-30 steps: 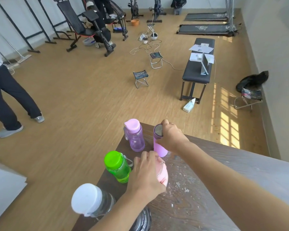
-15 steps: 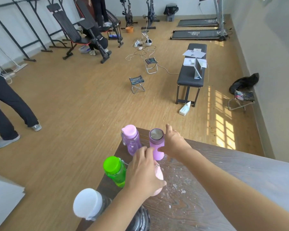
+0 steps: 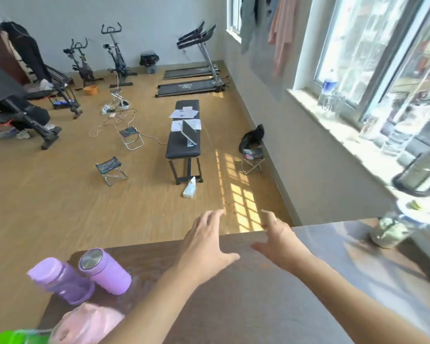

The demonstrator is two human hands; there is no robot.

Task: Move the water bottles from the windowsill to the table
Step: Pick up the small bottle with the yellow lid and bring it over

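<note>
On the dark wooden table [image 3: 246, 294], at its left corner, stand a translucent purple bottle [image 3: 60, 279], a lilac flask with a steel lid [image 3: 104, 274], a pink bottle [image 3: 87, 324] and a green-capped bottle [image 3: 13, 338]. My left hand [image 3: 206, 244] and my right hand [image 3: 281, 242] hover open and empty over the table's far edge. On the sunlit windowsill [image 3: 343, 135] at the right stand blurred bottles: a clear one with a blue cap [image 3: 329, 94], several clear ones [image 3: 392, 135] and a dark-lidded one [image 3: 420, 175].
A glass jar [image 3: 392, 229] sits at the table's right end by the wall. Beyond the table lie a black bench [image 3: 184, 142] with papers, small folding stools [image 3: 109, 170], a tissue box [image 3: 189, 188] on the floor, treadmills and exercise bikes.
Both hands let go of the pink bottle and the lilac flask and moved right, opening. The view swung right and up, bringing the windowsill into sight.
</note>
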